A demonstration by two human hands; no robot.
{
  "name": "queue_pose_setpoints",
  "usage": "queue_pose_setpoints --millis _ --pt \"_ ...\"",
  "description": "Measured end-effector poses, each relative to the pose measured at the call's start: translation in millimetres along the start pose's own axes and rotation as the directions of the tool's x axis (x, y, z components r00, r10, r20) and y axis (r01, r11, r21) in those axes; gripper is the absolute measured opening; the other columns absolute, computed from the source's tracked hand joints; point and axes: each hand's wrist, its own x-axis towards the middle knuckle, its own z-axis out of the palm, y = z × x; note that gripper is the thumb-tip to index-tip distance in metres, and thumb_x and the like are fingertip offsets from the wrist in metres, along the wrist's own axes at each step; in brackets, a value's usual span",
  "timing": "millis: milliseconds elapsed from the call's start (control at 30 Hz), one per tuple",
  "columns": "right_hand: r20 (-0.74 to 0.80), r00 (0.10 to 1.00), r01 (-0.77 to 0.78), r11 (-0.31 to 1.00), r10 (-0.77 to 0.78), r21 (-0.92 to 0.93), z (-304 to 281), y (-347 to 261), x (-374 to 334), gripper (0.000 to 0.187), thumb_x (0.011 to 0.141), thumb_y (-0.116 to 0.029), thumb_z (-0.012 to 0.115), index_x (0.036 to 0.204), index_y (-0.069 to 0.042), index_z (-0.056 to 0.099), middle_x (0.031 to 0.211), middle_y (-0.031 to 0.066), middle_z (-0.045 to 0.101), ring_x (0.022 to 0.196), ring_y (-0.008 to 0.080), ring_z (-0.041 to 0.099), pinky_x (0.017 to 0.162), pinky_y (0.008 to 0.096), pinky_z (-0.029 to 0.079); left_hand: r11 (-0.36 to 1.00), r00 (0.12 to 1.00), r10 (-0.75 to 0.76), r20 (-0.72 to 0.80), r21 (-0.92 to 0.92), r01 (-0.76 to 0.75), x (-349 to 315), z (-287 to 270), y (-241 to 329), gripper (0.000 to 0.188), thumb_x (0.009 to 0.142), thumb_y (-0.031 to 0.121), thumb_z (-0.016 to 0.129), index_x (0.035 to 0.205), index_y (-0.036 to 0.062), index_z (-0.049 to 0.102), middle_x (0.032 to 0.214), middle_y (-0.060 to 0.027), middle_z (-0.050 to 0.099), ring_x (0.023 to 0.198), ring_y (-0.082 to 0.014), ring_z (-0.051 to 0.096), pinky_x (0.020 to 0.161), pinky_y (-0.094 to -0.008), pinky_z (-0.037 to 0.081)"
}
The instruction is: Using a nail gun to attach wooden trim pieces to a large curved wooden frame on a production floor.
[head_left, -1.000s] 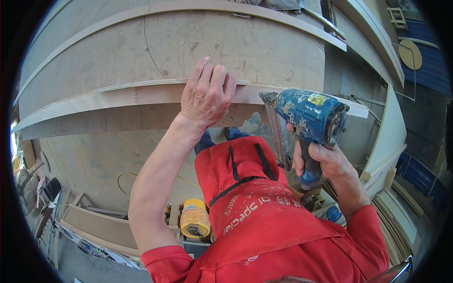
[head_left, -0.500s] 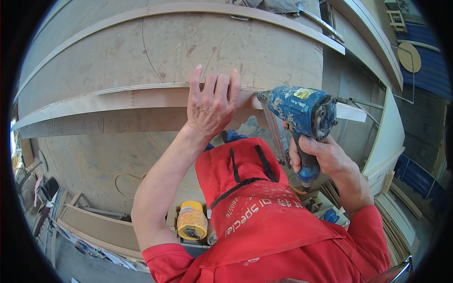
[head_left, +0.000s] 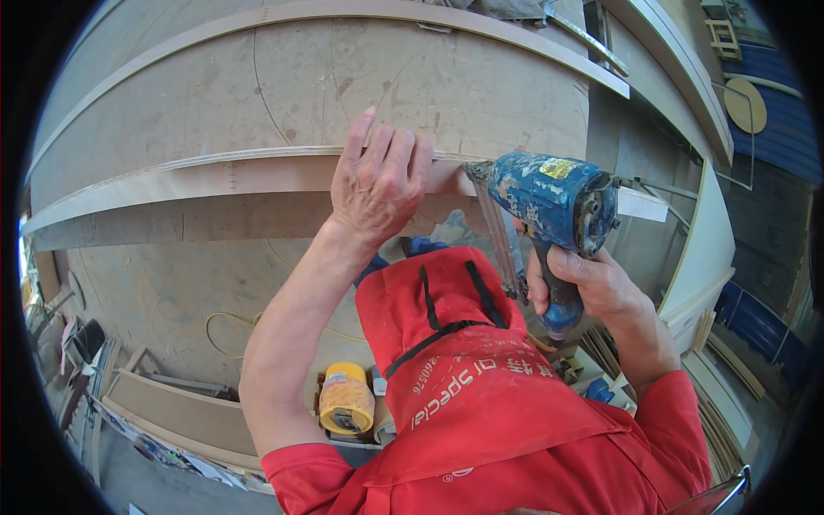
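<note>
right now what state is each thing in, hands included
left hand, fingers over near strip
right hand, gripping nail gun by its handle
nail gun, nose at near strip's edge
near strip, partly covered by left hand
yellow container, lid on or off unclear
grey cloth, crumpled
red apron, worn

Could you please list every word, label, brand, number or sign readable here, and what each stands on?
Red apron: white lettering and digits, partly readable; I leave the wording uncopied.
Yellow label on the blue nail gun: too small to read.
Yellow container: any print is too small to read.
Nearer pale curved strip: small marks, too small to read.
</note>
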Motion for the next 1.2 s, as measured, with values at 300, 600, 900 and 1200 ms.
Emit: queue_pose_setpoints --millis 300,600,900,1200 --pt "-0.040 0.999 -0.010 1.000 0.009 -0.021 4 -6 0 0.080 0.095 -0.055 0.070 0.149 -0.002 0.043 0.077 0.0092 0.066 0.065 0.0185 0.066 0.070 0.0331 0.053 0.999 0.999 0.021 0.043 -0.025 -0.020 2 0 -3 0.009 0.084 0.012 0.063 0.091 0.0075 0.066 0.081 -0.0049 0.053 0.082 -0.0216 0.060 0.113 -0.0455 0.046" --pt "0.021 0.999 0.045 0.992 -0.048 0.118 11 -12 -7 0.051 0.105 -0.044 0.061 0.137 -0.006 0.050 0.080 0.0085 0.065 0.068 0.0178 0.065 0.067 0.0341 0.054 0.997 0.999 0.034 0.043 -0.076 -0.031 3 0 0 0.013 0.084 0.011 0.063 0.094 0.0058 0.068 0.082 -0.0055 0.054 0.084 -0.0226 0.060 0.113 -0.0458 0.047" --pt "-0.014 0.999 0.033 0.995 -0.032 0.095 20 -12 11 0.050 0.105 -0.042 0.060 0.138 -0.007 0.049 0.075 0.0081 0.064 0.064 0.0176 0.064 0.066 0.0329 0.053 0.994 0.998 0.050 0.044 -0.095 -0.046 4 8 1 0.014 0.084 0.012 0.063 0.095 0.0061 0.068 0.082 -0.0060 0.054 0.085 -0.0226 0.060 0.114 -0.0462 0.045" --pt "-0.045 0.999 0.031 0.995 -0.027 0.095 -4 -5 8 0.059 0.103 -0.049 0.061 0.139 -0.003 0.048 0.073 0.0085 0.065 0.062 0.0174 0.066 0.065 0.0321 0.054 0.993 0.995 0.086 0.040 -0.079 -0.083 21 24 15 0.011 0.085 0.017 0.062 0.091 0.0073 0.065 0.083 -0.0076 0.054 0.084 -0.0244 0.059 0.114 -0.0471 0.045"
